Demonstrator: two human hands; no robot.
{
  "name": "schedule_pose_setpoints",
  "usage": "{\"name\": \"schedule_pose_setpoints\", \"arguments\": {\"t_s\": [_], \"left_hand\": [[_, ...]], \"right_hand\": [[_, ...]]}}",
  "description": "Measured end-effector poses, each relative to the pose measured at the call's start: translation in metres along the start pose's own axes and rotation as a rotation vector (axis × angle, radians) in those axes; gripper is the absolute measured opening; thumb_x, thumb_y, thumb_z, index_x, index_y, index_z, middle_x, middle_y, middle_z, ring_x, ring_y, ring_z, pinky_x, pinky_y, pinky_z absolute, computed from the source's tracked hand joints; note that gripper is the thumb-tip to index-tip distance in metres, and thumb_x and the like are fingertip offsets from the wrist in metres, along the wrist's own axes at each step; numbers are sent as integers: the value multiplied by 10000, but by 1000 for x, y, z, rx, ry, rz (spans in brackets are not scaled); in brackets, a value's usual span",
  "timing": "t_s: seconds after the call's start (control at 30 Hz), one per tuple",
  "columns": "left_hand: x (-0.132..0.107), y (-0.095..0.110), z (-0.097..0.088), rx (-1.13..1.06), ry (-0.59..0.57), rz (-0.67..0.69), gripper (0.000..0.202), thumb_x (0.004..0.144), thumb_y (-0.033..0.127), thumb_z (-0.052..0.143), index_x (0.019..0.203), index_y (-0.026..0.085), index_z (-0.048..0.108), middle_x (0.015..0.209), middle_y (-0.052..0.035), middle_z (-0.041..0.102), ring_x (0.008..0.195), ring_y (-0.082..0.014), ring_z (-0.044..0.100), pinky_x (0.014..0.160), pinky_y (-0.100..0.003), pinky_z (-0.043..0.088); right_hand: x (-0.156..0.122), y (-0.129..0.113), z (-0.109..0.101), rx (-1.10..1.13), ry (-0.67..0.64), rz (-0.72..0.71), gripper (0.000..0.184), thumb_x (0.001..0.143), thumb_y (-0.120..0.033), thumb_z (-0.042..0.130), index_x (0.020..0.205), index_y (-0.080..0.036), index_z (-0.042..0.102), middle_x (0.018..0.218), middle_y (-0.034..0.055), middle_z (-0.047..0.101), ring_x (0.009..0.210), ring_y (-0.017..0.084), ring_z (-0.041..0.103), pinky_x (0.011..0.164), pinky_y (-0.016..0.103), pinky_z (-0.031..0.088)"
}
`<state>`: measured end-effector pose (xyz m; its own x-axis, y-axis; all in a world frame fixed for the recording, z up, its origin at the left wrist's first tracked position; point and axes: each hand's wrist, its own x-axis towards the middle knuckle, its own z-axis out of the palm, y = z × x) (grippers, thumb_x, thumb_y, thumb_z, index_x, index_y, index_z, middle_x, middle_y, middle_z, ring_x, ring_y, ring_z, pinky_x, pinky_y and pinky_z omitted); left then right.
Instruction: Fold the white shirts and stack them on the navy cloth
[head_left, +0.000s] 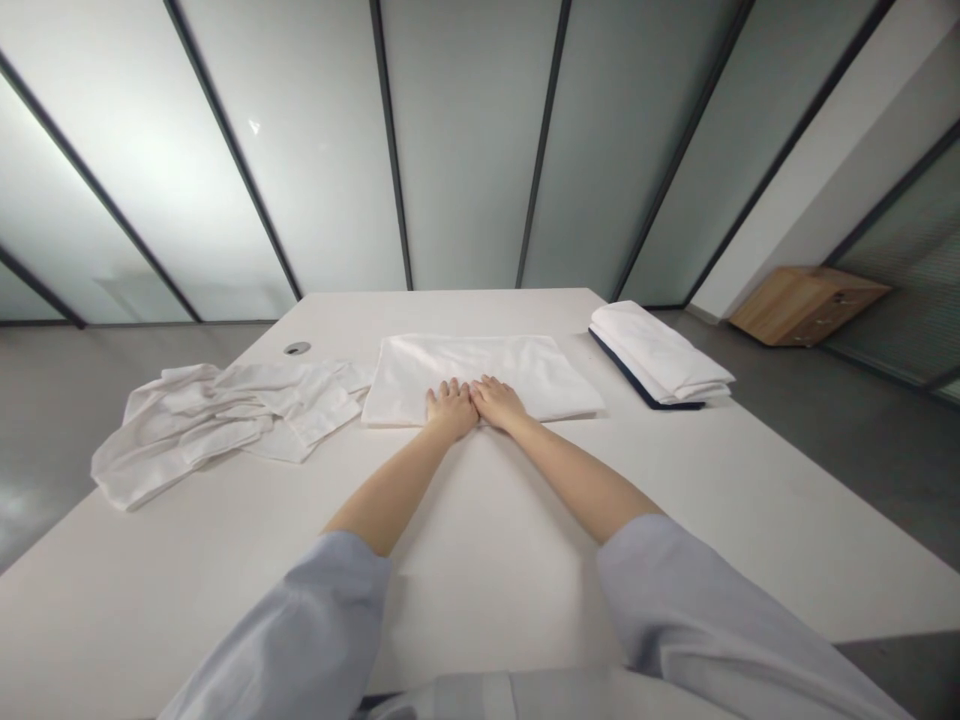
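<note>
A white cloth [495, 362], folded into a flat rectangle, lies on the white table [495, 520] in front of me. Pressed flat on its near edge, my left hand [451, 407] has its fingers stretched forward. My right hand [497, 402] rests beside it on the same edge, palm down with fingers out, and the two hands touch or nearly touch. Neither hand grips the fabric. What kind of garment or linen the folded cloth is, I cannot tell.
Crumpled white cloths [225, 415] spread over the table's left side, partly at its edge. At the right, a stack of folded white cloth [656, 350] sits on a dark flat piece [637, 385]. A round cable hole [297, 348] is set at back left. A wooden cabinet [806, 305] stands beyond.
</note>
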<state>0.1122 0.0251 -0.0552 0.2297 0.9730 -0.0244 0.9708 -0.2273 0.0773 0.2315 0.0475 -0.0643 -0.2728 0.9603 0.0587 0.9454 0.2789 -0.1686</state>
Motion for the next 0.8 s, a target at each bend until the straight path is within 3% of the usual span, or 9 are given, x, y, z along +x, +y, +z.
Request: {"name": "schedule_pose_setpoints", "arguments": {"t_s": [0.13, 0.23, 0.37, 0.53, 0.67, 0.8], "left_hand": [[-4, -8, 1, 5, -17, -7, 605, 944, 449, 186, 1494, 214, 279, 1566, -130, 234, 1427, -343, 196, 1087, -585, 194], [-3, -25, -1, 1, -25, -53, 673, 921, 571, 186, 1494, 230, 274, 1570, -124, 225, 1432, -345, 186, 1096, -567, 196], [-5, -58, -2, 1, -16, -86, 741, 896, 639, 197, 1490, 205, 286, 1568, -136, 222, 1434, -324, 195, 1121, -498, 193], [-12, -92, 0, 49, 38, -112, 729, 904, 625, 175, 1483, 202, 301, 1565, -129, 236, 1442, -305, 178, 1140, -504, 134], [-16, -102, 0, 49, 37, -87, 719, 910, 615, 178, 1479, 196, 310, 1565, -125, 238, 1444, -291, 177, 1144, -484, 141], [-19, -102, -2, 39, 40, -109, 711, 910, 614, 203, 1465, 191, 337, 1559, -131, 253, 1441, -294, 186, 1144, -481, 133]], "right_hand": [[-16, 9, 1, -34, -53, 59, 594, 981, -481, 190, 1465, -178, 353, 1541, 126, 296, 1407, 271, 274, 1117, 434, 232], [-21, 22, -2, -60, -74, 111, 652, 961, -550, 193, 1481, -178, 318, 1555, 129, 260, 1423, 273, 230, 1129, 448, 189], [-30, 52, -4, -84, -47, 197, 682, 943, -595, 190, 1476, -195, 334, 1557, 117, 261, 1431, 270, 206, 1137, 452, 162], [-45, 95, -12, -105, -15, 331, 674, 933, -591, 233, 1469, -199, 353, 1552, 120, 272, 1420, 312, 224, 1129, 505, 167], [-55, 117, -18, -92, -1, 366, 650, 936, -565, 245, 1459, -197, 361, 1553, 125, 266, 1420, 300, 231, 1120, 507, 196], [-59, 121, -19, -87, 7, 362, 618, 939, -551, 254, 1437, -211, 390, 1552, 117, 274, 1418, 284, 239, 1112, 504, 219]]}}
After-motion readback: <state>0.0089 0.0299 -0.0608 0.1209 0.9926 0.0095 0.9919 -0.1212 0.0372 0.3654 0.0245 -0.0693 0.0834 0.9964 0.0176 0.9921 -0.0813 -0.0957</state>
